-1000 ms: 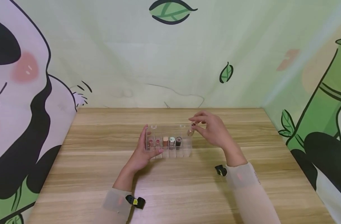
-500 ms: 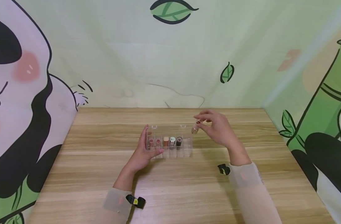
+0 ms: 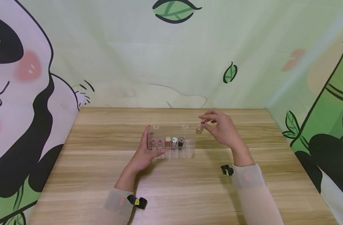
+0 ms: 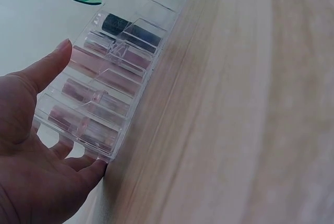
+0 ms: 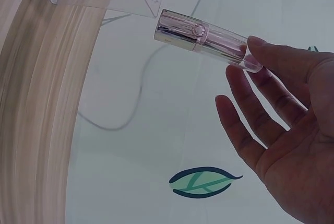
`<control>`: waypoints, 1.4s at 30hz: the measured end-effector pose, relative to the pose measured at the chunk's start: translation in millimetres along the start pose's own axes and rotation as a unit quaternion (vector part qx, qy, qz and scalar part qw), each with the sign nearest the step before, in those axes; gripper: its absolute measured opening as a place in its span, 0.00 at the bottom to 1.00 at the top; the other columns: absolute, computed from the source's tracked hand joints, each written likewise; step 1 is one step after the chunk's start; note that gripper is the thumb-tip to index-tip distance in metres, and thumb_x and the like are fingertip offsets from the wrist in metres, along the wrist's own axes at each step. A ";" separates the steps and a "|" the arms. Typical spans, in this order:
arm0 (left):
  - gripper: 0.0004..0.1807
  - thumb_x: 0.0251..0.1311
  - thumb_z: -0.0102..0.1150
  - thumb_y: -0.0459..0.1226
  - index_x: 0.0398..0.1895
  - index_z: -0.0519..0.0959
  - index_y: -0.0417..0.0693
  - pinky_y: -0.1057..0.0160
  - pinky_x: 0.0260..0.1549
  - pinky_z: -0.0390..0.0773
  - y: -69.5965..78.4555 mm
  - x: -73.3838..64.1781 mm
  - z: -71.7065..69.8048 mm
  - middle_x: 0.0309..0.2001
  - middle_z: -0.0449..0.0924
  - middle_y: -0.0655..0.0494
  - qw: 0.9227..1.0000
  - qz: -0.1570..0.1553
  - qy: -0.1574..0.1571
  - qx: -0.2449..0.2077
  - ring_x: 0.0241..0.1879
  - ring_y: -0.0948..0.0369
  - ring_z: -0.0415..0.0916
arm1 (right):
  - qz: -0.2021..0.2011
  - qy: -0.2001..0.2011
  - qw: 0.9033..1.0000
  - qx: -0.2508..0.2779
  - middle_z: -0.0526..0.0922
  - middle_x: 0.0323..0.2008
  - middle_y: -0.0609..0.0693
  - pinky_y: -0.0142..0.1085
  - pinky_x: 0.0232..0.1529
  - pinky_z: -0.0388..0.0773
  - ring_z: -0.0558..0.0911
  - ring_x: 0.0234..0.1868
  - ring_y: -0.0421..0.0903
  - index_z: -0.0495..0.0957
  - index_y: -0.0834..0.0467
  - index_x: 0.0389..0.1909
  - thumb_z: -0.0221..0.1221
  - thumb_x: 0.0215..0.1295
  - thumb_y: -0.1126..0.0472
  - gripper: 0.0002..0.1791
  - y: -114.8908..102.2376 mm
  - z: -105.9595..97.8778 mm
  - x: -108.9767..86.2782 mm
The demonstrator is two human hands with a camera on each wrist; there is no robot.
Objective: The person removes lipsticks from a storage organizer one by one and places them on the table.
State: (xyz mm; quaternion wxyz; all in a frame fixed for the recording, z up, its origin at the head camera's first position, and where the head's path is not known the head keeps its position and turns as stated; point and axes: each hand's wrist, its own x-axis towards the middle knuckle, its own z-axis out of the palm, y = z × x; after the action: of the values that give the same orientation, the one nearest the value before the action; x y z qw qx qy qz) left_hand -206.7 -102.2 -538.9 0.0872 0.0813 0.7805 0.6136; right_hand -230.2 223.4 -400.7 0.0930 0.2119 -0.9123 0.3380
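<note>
A clear plastic lipstick organizer (image 3: 189, 151) stands on the table, with several lipsticks in its compartments. My left hand (image 3: 143, 157) grips its left end, thumb across the front and fingers around the side. Inside are two reddish tubes at the left, a brown lipstick (image 3: 168, 142), a silver one (image 3: 174, 142) and a black one (image 3: 181, 142). The rightmost compartment holds nothing. Beyond that end, above the table, my right hand (image 3: 223, 128) pinches a lipstick tube (image 5: 203, 37) by its clear end between thumb and fingertips. Its shiny pinkish metallic end points toward the organizer.
The wooden table (image 3: 182, 190) ends at the back against a pale green cloth backdrop (image 3: 126, 62) printed with leaves, pandas and bamboo. Black straps (image 3: 137, 202) show at both wrists.
My right hand has drawn the lipstick tube to the right, away from the organizer's right end. The left hand keeps its grip, and the view has shifted slightly.
</note>
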 end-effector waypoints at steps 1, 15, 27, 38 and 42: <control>0.68 0.59 0.80 0.48 0.84 0.33 0.90 0.28 0.76 0.48 -0.2 0.2 -0.1 0.84 0.48 0.50 1.000 0.000 0.000 0.001 0.82 0.37 0.47 | 0.000 0.001 1.000 0.000 0.85 0.56 0.57 0.56 0.54 0.83 0.87 0.51 0.56 0.88 0.62 0.56 0.71 0.68 0.69 0.17 0.4 -0.2 -0.1; 0.68 0.59 0.80 0.48 0.84 0.33 0.90 0.27 0.76 0.47 0.1 -0.1 -0.2 0.84 0.48 0.50 1.000 0.001 0.000 -0.001 0.83 0.38 0.45 | 0.009 -0.002 1.000 0.006 0.85 0.54 0.57 0.55 0.53 0.84 0.86 0.51 0.57 0.87 0.63 0.57 0.70 0.67 0.72 0.17 8.5 2.5 -2.8; 0.68 0.59 0.80 0.48 0.84 0.34 0.89 0.28 0.77 0.46 -1.1 1.0 -0.3 0.84 0.48 0.50 1.000 -0.001 0.000 -0.002 0.83 0.38 0.45 | 0.026 -0.013 1.000 0.006 0.85 0.54 0.58 0.56 0.54 0.84 0.86 0.52 0.59 0.87 0.63 0.57 0.70 0.67 0.71 0.18 17.7 13.2 -4.1; 0.69 0.60 0.80 0.44 0.86 0.33 0.82 0.29 0.77 0.44 0.3 1.2 0.0 0.85 0.47 0.49 1.000 -0.006 -0.001 -0.012 0.83 0.38 0.44 | 0.038 -0.020 0.999 0.012 0.85 0.54 0.58 0.57 0.54 0.84 0.86 0.52 0.58 0.87 0.63 0.58 0.71 0.66 0.71 0.19 23.6 22.2 -3.3; 0.69 0.59 0.80 0.44 0.85 0.33 0.84 0.29 0.77 0.45 -0.6 1.9 -0.5 0.84 0.47 0.49 1.000 -0.008 0.001 -0.009 0.83 0.39 0.44 | 0.039 -0.021 0.999 0.009 0.85 0.53 0.57 0.56 0.54 0.84 0.86 0.51 0.58 0.87 0.63 0.57 0.72 0.66 0.71 0.19 25.7 24.9 -3.5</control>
State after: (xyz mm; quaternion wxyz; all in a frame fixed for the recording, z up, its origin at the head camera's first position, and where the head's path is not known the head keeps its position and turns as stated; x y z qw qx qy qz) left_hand -208.7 -102.4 -539.4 0.0926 0.0735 0.7756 0.6200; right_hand -239.3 225.7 -435.4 0.0588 0.1844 -0.9184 0.3450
